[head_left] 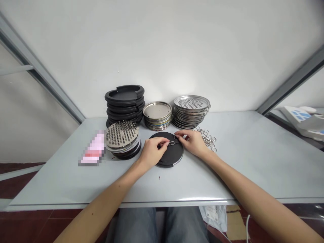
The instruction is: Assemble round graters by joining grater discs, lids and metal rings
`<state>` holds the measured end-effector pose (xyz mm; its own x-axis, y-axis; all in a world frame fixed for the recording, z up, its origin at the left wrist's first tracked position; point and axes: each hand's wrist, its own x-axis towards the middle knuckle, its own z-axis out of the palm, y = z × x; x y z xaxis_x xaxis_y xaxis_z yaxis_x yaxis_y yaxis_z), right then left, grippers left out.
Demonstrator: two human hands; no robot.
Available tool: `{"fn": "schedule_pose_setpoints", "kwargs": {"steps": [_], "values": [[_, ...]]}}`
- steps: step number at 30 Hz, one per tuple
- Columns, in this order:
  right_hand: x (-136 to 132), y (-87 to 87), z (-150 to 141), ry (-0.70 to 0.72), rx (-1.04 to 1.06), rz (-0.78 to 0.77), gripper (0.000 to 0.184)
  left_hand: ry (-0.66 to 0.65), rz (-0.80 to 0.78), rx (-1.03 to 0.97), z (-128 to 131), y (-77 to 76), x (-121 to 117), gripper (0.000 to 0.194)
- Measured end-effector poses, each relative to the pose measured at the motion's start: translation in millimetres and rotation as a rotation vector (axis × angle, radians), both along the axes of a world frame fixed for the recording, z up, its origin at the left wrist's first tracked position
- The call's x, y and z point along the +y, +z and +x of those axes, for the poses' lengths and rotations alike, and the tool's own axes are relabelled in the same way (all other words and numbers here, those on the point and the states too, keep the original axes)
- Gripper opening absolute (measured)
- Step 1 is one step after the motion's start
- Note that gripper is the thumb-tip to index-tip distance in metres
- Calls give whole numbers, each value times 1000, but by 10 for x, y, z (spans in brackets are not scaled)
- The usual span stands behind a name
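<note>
My left hand [154, 151] is closed, thumb and fingertips pinching a small metal wire loop [172, 143]. My right hand [192, 141] is also closed in a pinch, on a small wire ring [175, 137] close beside that loop. Whether ring and loop belong to one piece I cannot tell. Both hands are over a round black disc [171, 156] lying flat on the table, its upper left partly hidden by my left hand. Just beyond my right hand lies a loose pile of looped wire pieces [210, 139], partly covered by that hand.
On the grey table [202, 182] stand stacked black round trays [125, 104], flat metal discs [157, 110], perforated metal plates [191, 103] and, nearer on the left, a stack topped by a grater-like disc [122, 134]. A blurred pink item [93, 150] lies left. A wall rises behind.
</note>
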<state>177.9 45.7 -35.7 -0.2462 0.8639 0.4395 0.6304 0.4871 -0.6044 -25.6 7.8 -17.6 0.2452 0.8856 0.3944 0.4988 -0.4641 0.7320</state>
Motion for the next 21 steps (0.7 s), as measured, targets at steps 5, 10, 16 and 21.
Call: {"fn": "schedule_pose_setpoints", "kwargs": {"steps": [5,10,16,21], "values": [[5,9,6,19,-4,-5,19,2,22,13,-6,-22,19,15],[1,24,4,17,16,-30,18,-1,24,19,-11,-32,30,15],[1,29,7,22,21,-43,17,-6,29,20,-10,-25,27,15],[9,32,16,10,17,-64,17,-9,30,29,-11,-29,32,15]]}}
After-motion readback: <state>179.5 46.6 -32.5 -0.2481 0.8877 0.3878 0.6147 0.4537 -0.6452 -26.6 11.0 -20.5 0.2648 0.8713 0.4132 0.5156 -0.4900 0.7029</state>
